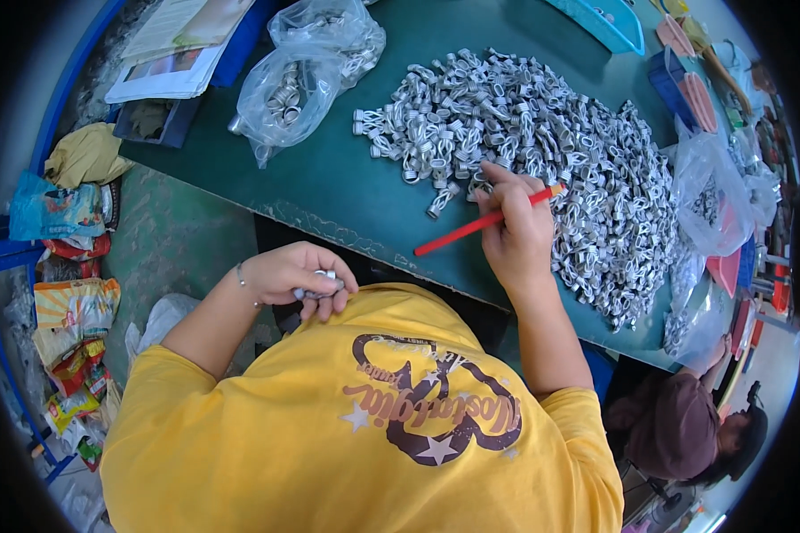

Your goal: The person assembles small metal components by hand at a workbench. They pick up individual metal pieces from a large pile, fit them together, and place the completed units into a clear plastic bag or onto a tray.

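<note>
Silver fittings (pixel 524 111) sprawl beyond our nearer right hand (pixel 517 233), gripping a red pen (pixel 453 235) angled far-right; our left hand (pixel 286 275) clutches pieces (pixel 316 287).

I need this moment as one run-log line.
left hand: holds grey parts | right hand: holds red stick, at pile | pile: on green table | upper-left bag: metal parts inside

Table (pixel 329 182): evenly lit, mod. bright, soft shadows
Metal pcs (pixel 524 115): small glints, mostly sharp
Plastic bag (pixel 320 75): pale glare
Pic edges: fisheye bend, blk corners
</note>
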Motion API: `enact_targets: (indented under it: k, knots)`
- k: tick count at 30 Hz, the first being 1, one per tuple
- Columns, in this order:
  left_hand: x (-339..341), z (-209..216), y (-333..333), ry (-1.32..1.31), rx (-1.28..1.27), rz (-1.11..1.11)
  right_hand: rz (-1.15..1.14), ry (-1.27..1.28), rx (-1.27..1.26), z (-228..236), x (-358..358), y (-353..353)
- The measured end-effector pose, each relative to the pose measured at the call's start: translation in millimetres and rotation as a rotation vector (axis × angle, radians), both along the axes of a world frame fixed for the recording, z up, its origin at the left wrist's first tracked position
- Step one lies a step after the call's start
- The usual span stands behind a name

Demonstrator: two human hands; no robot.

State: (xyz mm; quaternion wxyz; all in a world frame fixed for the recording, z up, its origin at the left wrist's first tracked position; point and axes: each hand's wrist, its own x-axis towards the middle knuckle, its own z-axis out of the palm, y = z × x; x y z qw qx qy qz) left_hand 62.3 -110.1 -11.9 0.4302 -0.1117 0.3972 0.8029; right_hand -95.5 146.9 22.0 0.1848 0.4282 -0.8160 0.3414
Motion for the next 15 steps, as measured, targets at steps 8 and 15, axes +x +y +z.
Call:
enact_targets:
  k: [8,15]
  knots:
    - [-35,-88,59,-0.28,0.031,0.404,-0.027,-0.157,-0.074,0,6,4]
    - [-34,-69,60,0.592,-0.889,-0.255,0.129,-0.786,-0.623,-2,30,20]
